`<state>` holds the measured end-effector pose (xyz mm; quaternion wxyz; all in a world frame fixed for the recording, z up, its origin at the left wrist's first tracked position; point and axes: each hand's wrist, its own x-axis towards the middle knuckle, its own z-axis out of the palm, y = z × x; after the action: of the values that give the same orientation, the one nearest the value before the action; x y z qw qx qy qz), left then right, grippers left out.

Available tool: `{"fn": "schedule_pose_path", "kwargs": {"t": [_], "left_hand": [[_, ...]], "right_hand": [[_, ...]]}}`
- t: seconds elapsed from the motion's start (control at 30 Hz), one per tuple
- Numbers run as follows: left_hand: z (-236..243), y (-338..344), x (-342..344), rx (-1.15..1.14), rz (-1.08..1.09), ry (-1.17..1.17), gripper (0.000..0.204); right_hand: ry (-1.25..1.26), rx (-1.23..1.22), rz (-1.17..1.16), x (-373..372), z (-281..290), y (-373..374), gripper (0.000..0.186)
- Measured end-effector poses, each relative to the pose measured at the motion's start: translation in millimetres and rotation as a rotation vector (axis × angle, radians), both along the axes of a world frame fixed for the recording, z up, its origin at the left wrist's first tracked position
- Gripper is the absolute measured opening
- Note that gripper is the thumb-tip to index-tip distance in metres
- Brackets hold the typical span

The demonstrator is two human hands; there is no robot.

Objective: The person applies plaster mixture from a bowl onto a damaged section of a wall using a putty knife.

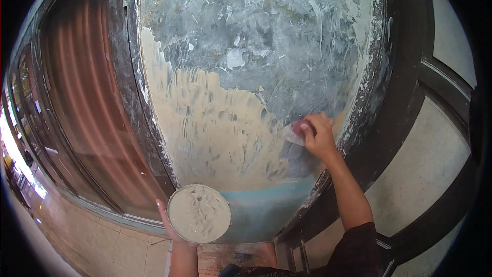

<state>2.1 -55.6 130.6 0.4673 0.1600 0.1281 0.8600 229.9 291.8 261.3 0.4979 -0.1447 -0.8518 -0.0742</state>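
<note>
Left hand point(171, 223) cupped under a round pan point(199, 213) of grey-beige putty, kept low and level near the wall point(256, 36) for easy reloading. Wet, tan putty coat point(215, 128) streaked across the wall's lower left, scraped blue-grey above. Right hand point(319, 136) pinching a small scraper point(292, 134), blade flat against the coat's edge.

Bare wall point(266, 36) above; dark frames point(128, 97) either side; putty tub point(199, 213) below
</note>
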Motion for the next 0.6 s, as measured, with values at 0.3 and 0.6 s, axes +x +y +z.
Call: {"fn": "schedule_pose_path", "kwargs": {"t": [0.3,0.6], "left_hand": [[3,-5,3,0.066,0.005,-0.143,0.098],[11,32,45,-0.026,-0.201,-0.096,0.106]], "right_hand": [[-0.094,-0.14,0.03,22,-21,-10,0.017],[-0.409,-1.117,0.614,-12,-1,-76,0.024]]}}
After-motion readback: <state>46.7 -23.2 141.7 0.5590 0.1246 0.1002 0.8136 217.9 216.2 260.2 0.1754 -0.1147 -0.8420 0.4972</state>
